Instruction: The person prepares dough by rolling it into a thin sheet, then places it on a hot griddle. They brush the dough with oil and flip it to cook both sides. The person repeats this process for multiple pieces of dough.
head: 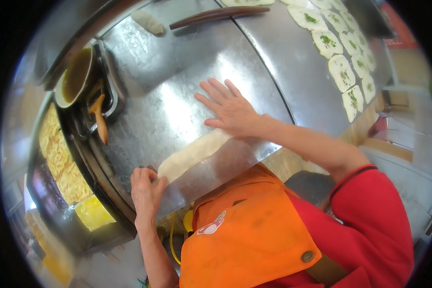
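A long flat strip of pale dough (192, 154) lies along the near edge of the steel worktop (147, 118). My left hand (145, 190) has thumb and fingertips closed at its left end, holding the dough there. Over the strip's right end, my right hand (230, 108) is spread flat with fingers apart, and its heel covers that tip. Nothing is gripped in the right hand. At the far side of the worktop rest a short dough roll (147, 22) and a dark wooden rolling pin (219, 16) with tapered ends.
Several flattened dough pieces with chopped green onion (327, 42) line the right side. To the left stand a bowl of brown liquid (75, 77) and a wooden-handled brush (99, 118) on a metal tray. A griddle (54, 205) beyond holds browned flatbreads (63, 162) and a yellow piece (93, 212).
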The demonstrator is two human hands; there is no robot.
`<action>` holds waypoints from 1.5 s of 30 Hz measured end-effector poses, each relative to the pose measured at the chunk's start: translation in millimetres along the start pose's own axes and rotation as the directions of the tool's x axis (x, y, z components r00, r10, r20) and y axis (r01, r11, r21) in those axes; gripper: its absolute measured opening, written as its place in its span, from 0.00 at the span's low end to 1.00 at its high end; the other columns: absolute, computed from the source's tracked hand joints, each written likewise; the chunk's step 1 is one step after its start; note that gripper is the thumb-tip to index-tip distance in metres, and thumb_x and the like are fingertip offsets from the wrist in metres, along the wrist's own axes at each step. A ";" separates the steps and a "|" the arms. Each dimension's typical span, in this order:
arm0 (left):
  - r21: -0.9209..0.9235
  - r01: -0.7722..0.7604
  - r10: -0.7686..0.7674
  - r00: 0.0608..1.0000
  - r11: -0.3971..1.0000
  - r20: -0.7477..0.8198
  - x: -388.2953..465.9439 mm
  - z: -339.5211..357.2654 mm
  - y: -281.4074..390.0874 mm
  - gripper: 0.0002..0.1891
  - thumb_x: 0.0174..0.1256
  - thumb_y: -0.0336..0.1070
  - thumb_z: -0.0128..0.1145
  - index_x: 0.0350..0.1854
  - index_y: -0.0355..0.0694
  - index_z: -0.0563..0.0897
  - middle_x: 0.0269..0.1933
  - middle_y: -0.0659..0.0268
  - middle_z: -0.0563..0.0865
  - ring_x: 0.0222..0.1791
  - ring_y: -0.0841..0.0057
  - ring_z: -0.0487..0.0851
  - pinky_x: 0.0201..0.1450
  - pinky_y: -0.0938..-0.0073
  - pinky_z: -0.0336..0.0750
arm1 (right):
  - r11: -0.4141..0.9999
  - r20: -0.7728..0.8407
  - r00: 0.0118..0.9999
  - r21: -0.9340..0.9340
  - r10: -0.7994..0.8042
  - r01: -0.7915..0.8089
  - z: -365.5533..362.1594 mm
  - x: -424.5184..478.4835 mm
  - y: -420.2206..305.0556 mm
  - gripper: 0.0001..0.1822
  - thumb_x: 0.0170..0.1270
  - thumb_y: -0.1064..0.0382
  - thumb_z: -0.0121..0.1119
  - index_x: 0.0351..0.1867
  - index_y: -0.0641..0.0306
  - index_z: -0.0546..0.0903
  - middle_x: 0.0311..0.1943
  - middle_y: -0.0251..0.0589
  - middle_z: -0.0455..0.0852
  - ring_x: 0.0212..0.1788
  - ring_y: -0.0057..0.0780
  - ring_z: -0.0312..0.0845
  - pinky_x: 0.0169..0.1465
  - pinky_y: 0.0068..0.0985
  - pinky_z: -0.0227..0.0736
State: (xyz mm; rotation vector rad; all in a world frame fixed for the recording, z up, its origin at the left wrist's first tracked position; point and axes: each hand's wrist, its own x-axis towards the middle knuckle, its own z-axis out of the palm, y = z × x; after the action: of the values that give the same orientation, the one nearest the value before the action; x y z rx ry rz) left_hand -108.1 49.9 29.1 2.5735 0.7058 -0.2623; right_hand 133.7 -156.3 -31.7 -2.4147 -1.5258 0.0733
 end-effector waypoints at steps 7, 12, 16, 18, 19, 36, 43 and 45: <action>-0.064 0.230 -0.228 0.973 0.971 0.044 -11.3 7.4 17.7 0.13 0.56 0.36 0.68 0.39 0.37 0.79 0.35 0.59 0.80 0.37 0.62 0.78 0.42 0.63 0.73 | 0.998 0.079 0.995 0.027 -0.058 0.056 -14.9 -2.7 17.3 0.34 0.68 0.45 0.54 0.74 0.48 0.64 0.76 0.39 0.57 0.77 0.39 0.50 0.78 0.42 0.42; -0.405 0.358 -0.326 0.934 0.841 0.148 -13.0 -3.0 9.1 0.12 0.60 0.35 0.66 0.39 0.34 0.79 0.33 0.63 0.82 0.35 0.72 0.81 0.40 0.72 0.75 | 0.998 0.059 0.996 0.000 -0.070 0.070 -16.0 -2.0 10.7 0.33 0.68 0.47 0.54 0.73 0.49 0.64 0.76 0.40 0.58 0.77 0.40 0.51 0.77 0.43 0.43; -0.897 0.354 -0.414 0.882 0.265 0.225 -25.3 -0.9 -0.3 0.07 0.66 0.33 0.62 0.36 0.35 0.79 0.39 0.63 0.86 0.38 0.75 0.84 0.48 0.72 0.79 | 0.984 0.099 0.992 0.153 0.080 -0.094 -16.3 5.8 -10.0 0.30 0.69 0.50 0.54 0.72 0.52 0.67 0.74 0.47 0.60 0.75 0.46 0.54 0.75 0.45 0.47; -0.969 0.246 -0.402 0.884 -0.041 0.241 -31.9 11.5 -16.5 0.04 0.68 0.31 0.60 0.37 0.38 0.78 0.41 0.61 0.87 0.42 0.71 0.86 0.55 0.61 0.82 | 0.929 0.029 0.990 0.342 0.138 -0.139 -4.1 12.8 -43.7 0.29 0.69 0.51 0.55 0.70 0.54 0.68 0.72 0.51 0.62 0.73 0.50 0.56 0.74 0.48 0.49; -0.965 0.245 -0.410 0.874 -0.092 0.261 -31.6 15.0 -18.9 0.04 0.68 0.31 0.60 0.38 0.38 0.78 0.42 0.60 0.86 0.44 0.70 0.86 0.55 0.60 0.83 | 0.893 -0.084 0.987 0.442 0.137 -0.087 7.1 17.2 -63.7 0.29 0.69 0.52 0.55 0.70 0.55 0.69 0.72 0.53 0.63 0.72 0.52 0.58 0.73 0.49 0.50; -0.959 0.236 -0.319 0.931 0.158 0.176 -15.2 -5.2 51.1 0.15 0.68 0.26 0.59 0.56 0.34 0.76 0.48 0.53 0.86 0.43 0.73 0.87 0.50 0.70 0.83 | 0.985 -0.026 0.998 0.161 0.066 -0.061 23.7 20.0 -94.9 0.24 0.73 0.53 0.50 0.69 0.52 0.71 0.72 0.42 0.64 0.75 0.35 0.56 0.75 0.40 0.49; -0.963 0.207 -0.180 0.968 0.175 0.176 8.2 27.3 95.9 0.17 0.72 0.27 0.53 0.61 0.30 0.73 0.55 0.50 0.83 0.53 0.70 0.84 0.56 0.74 0.79 | 0.432 0.183 0.841 0.791 0.510 -0.434 -30.7 -29.0 -60.8 0.15 0.70 0.67 0.53 0.55 0.61 0.81 0.56 0.41 0.81 0.59 0.33 0.75 0.61 0.26 0.68; -0.948 0.136 -0.130 0.986 0.288 0.102 5.9 30.3 98.0 0.18 0.73 0.26 0.50 0.63 0.30 0.71 0.59 0.50 0.81 0.57 0.68 0.82 0.60 0.72 0.77 | 0.641 -0.053 0.892 0.715 0.449 -0.280 -21.1 -45.3 -59.9 0.14 0.65 0.67 0.59 0.52 0.60 0.82 0.56 0.40 0.81 0.60 0.36 0.74 0.61 0.29 0.68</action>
State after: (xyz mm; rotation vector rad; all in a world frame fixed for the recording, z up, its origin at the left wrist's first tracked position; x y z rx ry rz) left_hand -53.7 -36.9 37.7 1.3078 0.7466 0.1181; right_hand 65.3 -177.1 -0.5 -1.9625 -0.6781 0.3716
